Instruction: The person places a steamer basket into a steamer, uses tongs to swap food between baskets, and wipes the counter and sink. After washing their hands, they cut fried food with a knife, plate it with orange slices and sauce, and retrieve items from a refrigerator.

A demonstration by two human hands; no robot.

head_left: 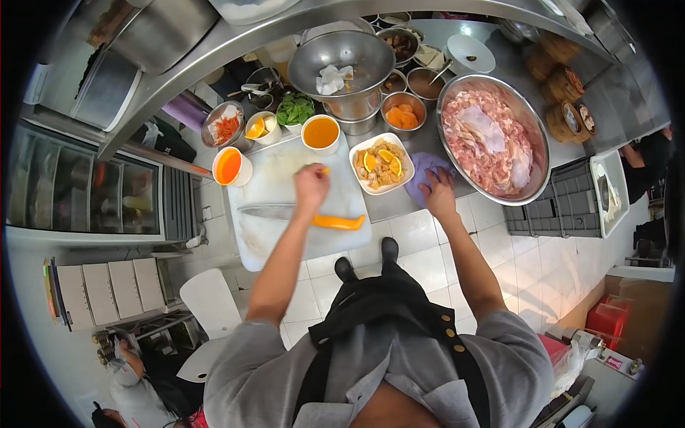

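My left hand (312, 189) is over the white cutting board (257, 246), fingers closed in a pinch on a small yellow-orange piece (325, 171), perhaps fruit. Below that wrist lies a knife with an orange handle (339, 222), its blade (265, 211) flat on the board. To the right, my right hand (438, 192) has its fingers curled on a bunched purple cloth (425, 171) at the counter's edge. Between the hands stands a square white dish (382, 184) of pale, glazed food topped with orange slices (385, 156).
A large steel bowl of raw meat (492, 139) stands right of the cloth. Behind the board are tubs of orange sauce (320, 133), green leaves (295, 110) and a steel bowl (335, 60). A metal shelf (235, 32) runs overhead. Another person (135, 385) is at lower left.
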